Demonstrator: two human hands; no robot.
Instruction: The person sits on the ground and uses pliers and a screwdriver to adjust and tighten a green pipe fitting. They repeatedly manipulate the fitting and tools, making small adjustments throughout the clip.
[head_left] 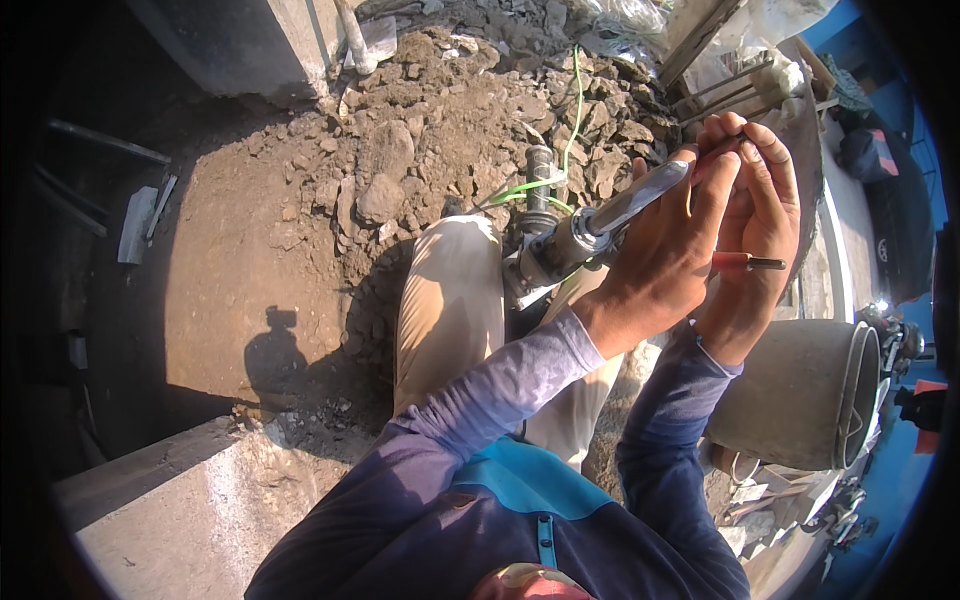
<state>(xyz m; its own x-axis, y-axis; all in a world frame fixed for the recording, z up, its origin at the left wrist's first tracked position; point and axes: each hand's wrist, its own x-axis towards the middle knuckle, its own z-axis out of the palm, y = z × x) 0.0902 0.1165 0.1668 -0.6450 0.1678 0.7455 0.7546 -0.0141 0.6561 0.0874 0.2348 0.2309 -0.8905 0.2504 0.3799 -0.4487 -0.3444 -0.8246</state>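
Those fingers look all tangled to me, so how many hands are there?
2: the left hand, just right of the metal shaft, and the right hand, further right. Their fingers bunch together and partly hide one another; no other hands show.

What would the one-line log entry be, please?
left hand: by chisel; right hand: beside left; orange rod: between hands; rubble: ahead

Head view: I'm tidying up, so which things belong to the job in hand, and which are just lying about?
Likely in use:
power tool
metal bit
green cord
slim orange-red item

Apparently lying about:
grey bucket
plastic sheeting
wooden plank
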